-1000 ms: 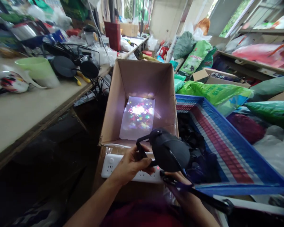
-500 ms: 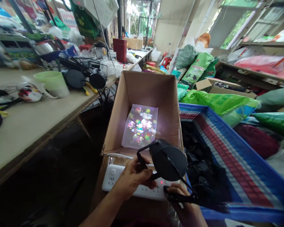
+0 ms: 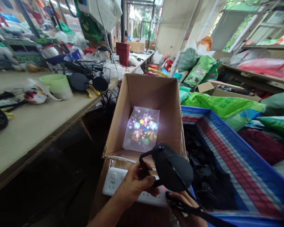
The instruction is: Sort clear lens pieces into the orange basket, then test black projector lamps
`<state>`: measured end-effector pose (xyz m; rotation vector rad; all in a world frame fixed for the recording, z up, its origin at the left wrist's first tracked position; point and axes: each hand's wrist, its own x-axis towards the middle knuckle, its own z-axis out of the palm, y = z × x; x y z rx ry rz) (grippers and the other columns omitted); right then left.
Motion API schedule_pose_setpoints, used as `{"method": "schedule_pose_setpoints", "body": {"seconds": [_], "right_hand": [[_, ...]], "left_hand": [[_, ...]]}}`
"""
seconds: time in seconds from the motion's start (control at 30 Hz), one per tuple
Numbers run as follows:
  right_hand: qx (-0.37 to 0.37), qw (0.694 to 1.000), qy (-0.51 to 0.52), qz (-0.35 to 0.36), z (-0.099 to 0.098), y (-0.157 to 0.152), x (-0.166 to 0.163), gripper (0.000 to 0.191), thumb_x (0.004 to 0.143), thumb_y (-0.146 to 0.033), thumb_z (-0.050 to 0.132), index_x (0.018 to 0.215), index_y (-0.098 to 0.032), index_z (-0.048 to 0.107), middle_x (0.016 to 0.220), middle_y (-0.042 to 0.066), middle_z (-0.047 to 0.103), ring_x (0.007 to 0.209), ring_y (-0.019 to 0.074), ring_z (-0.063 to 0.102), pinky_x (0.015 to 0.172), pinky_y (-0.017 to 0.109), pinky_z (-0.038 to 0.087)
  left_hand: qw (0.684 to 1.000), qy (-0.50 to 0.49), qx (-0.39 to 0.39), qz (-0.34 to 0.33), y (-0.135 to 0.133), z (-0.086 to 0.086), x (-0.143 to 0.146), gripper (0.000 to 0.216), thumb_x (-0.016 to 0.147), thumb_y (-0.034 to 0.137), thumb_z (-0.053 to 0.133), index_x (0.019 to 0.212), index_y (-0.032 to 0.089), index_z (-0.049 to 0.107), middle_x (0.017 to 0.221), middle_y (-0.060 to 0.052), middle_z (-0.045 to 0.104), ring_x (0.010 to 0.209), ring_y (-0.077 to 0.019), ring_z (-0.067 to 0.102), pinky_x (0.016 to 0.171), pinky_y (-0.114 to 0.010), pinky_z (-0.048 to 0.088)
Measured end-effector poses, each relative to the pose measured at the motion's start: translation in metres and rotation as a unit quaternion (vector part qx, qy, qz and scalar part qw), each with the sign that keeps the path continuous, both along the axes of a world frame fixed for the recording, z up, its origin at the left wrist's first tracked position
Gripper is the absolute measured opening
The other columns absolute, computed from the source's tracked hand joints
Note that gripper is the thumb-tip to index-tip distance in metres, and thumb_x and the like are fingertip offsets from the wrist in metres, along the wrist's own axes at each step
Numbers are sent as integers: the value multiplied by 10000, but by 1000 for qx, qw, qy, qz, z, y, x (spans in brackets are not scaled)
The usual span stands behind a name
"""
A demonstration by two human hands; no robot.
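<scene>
My left hand [image 3: 134,186] is closed on the metal bracket of a round black projector lamp [image 3: 173,168], held over the near edge of an open cardboard box [image 3: 170,116]. The lamp throws a colourful pattern onto a white sheet [image 3: 143,129] lying inside the box. My right hand [image 3: 182,206] grips the lamp's black cable [image 3: 196,212] just below the lamp. A white power strip [image 3: 117,183] with a red light lies on the box's near flap, under my hands.
A long wooden workbench [image 3: 33,126] runs along the left with a green cup [image 3: 58,85], similar black lamps [image 3: 100,81] and cables. A blue striped bag [image 3: 227,148] holding black items sits to the right, green sacks [image 3: 222,105] behind it.
The view has tilted and shifted slightly; box, lamp and hands sit a little lower and to the right. The projected pattern has changed. Both hands keep their grip.
</scene>
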<state>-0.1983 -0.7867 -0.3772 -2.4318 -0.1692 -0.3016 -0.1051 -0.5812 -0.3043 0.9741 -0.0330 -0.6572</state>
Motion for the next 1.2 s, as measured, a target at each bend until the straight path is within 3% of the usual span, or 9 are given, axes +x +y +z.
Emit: {"method": "schedule_pose_setpoints", "body": {"seconds": [0.23,0.63,1.2], "right_hand": [[25,999,-14,-42,4,7,0,223,768,-420,558,836,-239,668,859,57,653,738,179,639,610,220,512],[36,996,-69,-45,-13,4,-3,206,780,-368,566,908,-231,650,907,62,652,848,198,633,711,255,522],[47,994,-83,-52,-9,5,-4,157,746,-324,610,875,-255,668,914,51,648,851,212,616,729,303,511]], "left_hand": [[1000,13,8,-5,0,5,-4,422,629,329,715,870,175,404,632,43,574,496,-154,626,528,-288,504],[1000,12,13,7,-2,10,-6,402,654,329,697,868,174,394,611,26,603,500,-144,621,535,-282,497],[1000,9,8,1,-4,6,-12,389,656,342,696,838,178,393,628,41,579,496,-150,623,526,-296,505]]}}
